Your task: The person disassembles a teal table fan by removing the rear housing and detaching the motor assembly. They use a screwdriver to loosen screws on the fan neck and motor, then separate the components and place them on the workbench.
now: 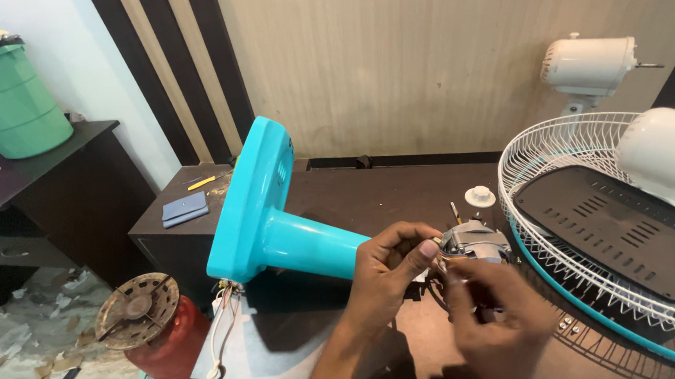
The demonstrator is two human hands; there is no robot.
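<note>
both hands, left hand [387,269] and right hand [493,321], pinch fingers together on wires [444,260] at the fan motor [476,241] beside the teal stand [264,218].

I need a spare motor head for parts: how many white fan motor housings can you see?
2. One white motor housing stands by the back wall at upper right; the other white housing lies over the wire fan guard at the right edge, partly cut off. Others may be out of frame.

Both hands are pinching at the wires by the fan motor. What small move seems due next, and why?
Probably tease one wire free with the right hand while the left hand steadies the bundle: both hands' fingertips meet at the thin wires beside the grey motor, where the turquoise fan stand lies on its side.
</note>
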